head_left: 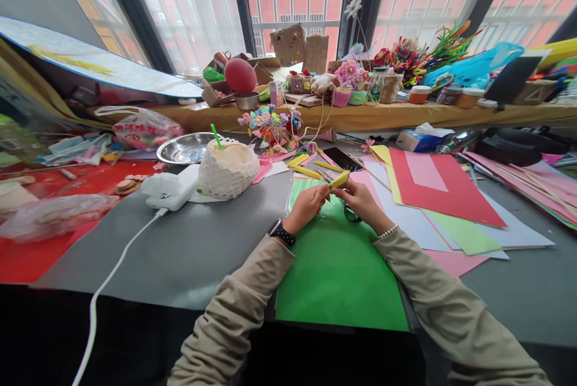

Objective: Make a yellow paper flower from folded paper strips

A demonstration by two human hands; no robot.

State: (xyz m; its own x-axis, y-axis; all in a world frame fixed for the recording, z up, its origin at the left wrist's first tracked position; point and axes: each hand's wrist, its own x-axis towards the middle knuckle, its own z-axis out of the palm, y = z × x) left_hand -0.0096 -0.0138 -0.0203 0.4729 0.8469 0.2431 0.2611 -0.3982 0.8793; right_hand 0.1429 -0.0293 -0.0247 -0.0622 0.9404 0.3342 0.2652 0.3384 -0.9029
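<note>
My left hand [310, 208], with a dark watch at the wrist, pinches a small folded yellow paper piece [339, 179] over a green sheet [340, 278]. Closed fingers of my right hand [362, 201] meet the same piece from the other side. Just beneath the right palm is a dark ring-shaped handle [351, 213], which looks like part of scissors; whether the hand holds it or it lies on the sheet I cannot tell. Beyond the hands lie more yellow paper strips [307, 172] and a black phone-like slab [341, 159].
Coloured paper sheets [451, 193] overlap at the right. A netted coconut [228, 169] with a green straw stands left, beside a white device [174, 190] with a cable and a metal plate [187, 148]. Craft flowers [270, 124] and a cluttered ledge [293, 114] line the back.
</note>
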